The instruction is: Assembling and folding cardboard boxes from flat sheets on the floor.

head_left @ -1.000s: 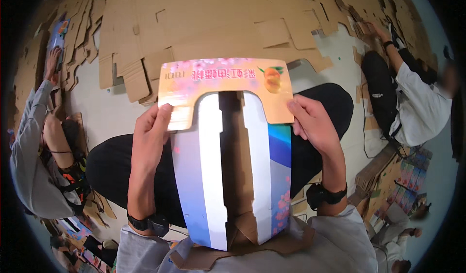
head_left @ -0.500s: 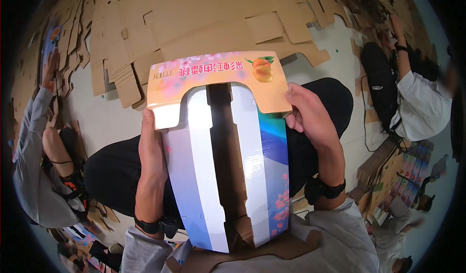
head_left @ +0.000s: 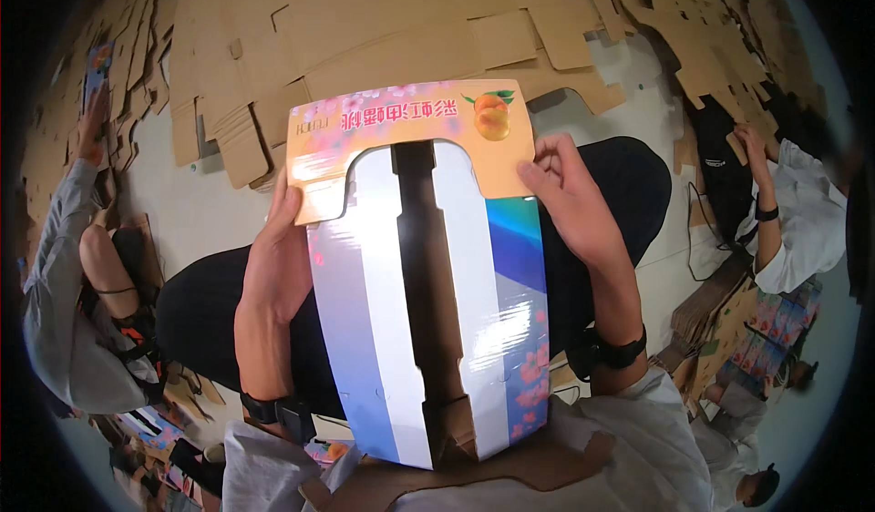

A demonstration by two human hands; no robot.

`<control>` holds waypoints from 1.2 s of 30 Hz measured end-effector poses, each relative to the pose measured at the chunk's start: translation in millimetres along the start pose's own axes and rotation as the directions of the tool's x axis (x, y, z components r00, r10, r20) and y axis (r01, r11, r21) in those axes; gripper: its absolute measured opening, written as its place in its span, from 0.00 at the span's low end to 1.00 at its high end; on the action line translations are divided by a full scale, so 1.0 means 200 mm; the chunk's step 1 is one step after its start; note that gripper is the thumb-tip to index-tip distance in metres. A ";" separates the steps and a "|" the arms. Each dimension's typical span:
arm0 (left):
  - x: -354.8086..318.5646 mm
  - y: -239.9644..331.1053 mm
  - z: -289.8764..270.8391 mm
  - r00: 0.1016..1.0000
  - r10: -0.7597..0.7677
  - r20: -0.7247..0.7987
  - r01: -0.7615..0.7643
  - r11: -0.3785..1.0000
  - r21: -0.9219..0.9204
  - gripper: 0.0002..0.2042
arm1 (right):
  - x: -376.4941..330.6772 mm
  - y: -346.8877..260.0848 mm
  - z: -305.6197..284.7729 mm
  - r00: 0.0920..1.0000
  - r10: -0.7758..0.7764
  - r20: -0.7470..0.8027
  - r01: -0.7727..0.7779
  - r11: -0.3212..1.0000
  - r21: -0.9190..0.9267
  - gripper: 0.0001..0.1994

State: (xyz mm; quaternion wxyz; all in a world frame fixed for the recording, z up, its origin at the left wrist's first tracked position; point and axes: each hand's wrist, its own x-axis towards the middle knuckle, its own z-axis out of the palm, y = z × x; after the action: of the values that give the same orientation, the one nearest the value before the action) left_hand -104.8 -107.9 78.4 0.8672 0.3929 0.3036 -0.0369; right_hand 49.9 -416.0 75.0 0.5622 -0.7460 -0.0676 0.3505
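Observation:
A printed cardboard fruit box (head_left: pixel 355 348) rests across my lap, its purple and blue top panels folded inward with a long dark gap between them. At its far end stands an orange and pink end flap (head_left: pixel 410 120) with a cut-out, blossoms and a peach picture. My left hand (head_left: pixel 273 266) is closed on the flap's left corner, thumb along the edge. On the right corner, my right hand (head_left: pixel 570 189) pinches the flap between thumb and fingers, the fingers partly hidden behind it. Against my body lies a brown, unprinted near flap (head_left: pixel 483 485).
Flattened brown cardboard sheets (head_left: pixel 365 29) cover the floor ahead. A person in a grey sleeve (head_left: pixel 64 230) sits at left, another in a white shirt (head_left: pixel 802 211) at right. Stacked cardboard (head_left: pixel 711 302) and printed boxes (head_left: pixel 775 330) lie at right.
The far end flap has moved slightly away from me and tilted, with both hands still on it. My right fingers have shifted upward. The person at right has brought an arm lower.

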 end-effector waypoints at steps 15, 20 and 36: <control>-0.05 0.00 0.12 0.596 0.730 0.336 -0.374 -0.118 0.920 0.27 | -0.14 -0.19 0.14 0.813 -0.537 -0.226 0.313 0.729 -0.608 0.17; -0.12 0.07 0.21 0.746 0.189 0.638 -0.501 -0.473 0.725 0.19 | -0.14 -0.28 0.28 0.663 -0.580 0.473 0.732 0.371 -0.572 0.08; 0.01 0.17 0.25 0.646 0.160 0.746 -0.632 -0.434 0.641 0.07 | -0.07 -0.31 0.30 0.652 -0.589 0.478 0.714 0.265 -0.648 0.07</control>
State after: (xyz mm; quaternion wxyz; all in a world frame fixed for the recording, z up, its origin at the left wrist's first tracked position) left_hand -68.8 -119.8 125.1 0.2073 0.9642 -0.1629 0.0296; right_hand 22.0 -353.1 128.1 0.2522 -0.7891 -0.5559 0.0687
